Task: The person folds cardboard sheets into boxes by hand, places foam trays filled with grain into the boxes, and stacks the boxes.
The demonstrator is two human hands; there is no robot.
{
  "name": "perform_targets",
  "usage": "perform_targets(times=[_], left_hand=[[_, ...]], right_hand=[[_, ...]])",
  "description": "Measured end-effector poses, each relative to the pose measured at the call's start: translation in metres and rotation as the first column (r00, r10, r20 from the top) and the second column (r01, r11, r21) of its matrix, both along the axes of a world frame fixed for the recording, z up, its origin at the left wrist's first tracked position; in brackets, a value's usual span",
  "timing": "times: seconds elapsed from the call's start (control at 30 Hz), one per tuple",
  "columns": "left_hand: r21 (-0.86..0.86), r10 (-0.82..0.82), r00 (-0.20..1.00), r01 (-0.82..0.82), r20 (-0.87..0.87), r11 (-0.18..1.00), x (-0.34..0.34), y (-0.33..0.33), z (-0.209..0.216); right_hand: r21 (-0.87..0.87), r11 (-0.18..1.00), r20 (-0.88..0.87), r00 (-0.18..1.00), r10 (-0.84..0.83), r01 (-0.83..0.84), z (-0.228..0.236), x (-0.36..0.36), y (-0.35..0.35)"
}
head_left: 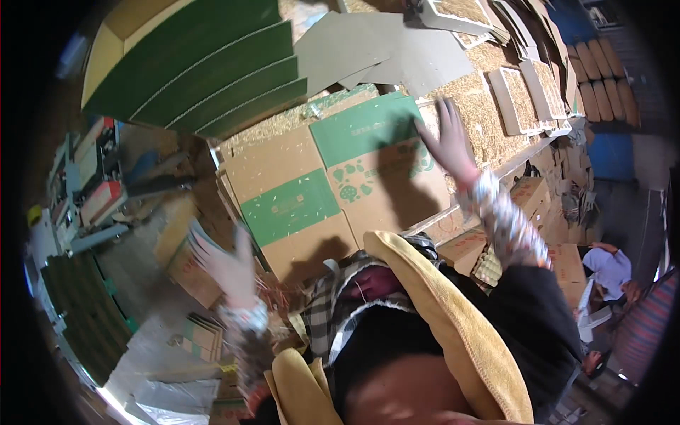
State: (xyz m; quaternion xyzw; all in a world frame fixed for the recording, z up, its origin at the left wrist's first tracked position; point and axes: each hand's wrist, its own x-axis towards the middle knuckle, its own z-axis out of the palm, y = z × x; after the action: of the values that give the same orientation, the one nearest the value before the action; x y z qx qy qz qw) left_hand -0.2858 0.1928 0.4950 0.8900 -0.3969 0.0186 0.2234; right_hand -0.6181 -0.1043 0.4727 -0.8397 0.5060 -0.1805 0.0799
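Holding nothing, your left hand (232, 275) and right hand (450, 145) are outspread. Cardboard (338, 191) at near worktop (520, 161) edge seems light, stiff; grip its sides.

Left grip (228, 271) and right grip (451, 147) are well apart, fingers (448, 117) extended.

Packing workshop, as indicated by a printed carton (304, 198) on a worktable (524, 157) strewn with pale flakes (471, 120), shallow trays (504, 106) toward its right edge, green panels (205, 78) at its far left corner, and brown boxes (530, 193) and a co-worker (610, 269) beyond its right edge.
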Motion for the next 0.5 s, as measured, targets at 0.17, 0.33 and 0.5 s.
perform_targets(times=[0.17, 0.33, 0.5], left_hand=[[0.304, -0.095, 0.860, 0.278, -0.501, 0.911, -0.109, 0.011, 0.016], [-0.172, -0.317, 0.629, 0.283, -0.709, 0.944, -0.068, 0.017, 0.155], [-0.199, -0.095, 0.668, -0.081, -0.738, 0.977, -0.056, -0.101, 0.169]], right_hand=[[0.740, 0.672, 0.333, 0.864, -0.378, 0.009, -0.011, -0.136, 0.110], [0.420, 0.857, 0.907, 0.137, -0.398, -0.298, 0.118, -0.132, 0.074], [0.194, 0.978, 0.915, 0.374, -0.153, -0.075, 0.134, -0.072, 0.002]])
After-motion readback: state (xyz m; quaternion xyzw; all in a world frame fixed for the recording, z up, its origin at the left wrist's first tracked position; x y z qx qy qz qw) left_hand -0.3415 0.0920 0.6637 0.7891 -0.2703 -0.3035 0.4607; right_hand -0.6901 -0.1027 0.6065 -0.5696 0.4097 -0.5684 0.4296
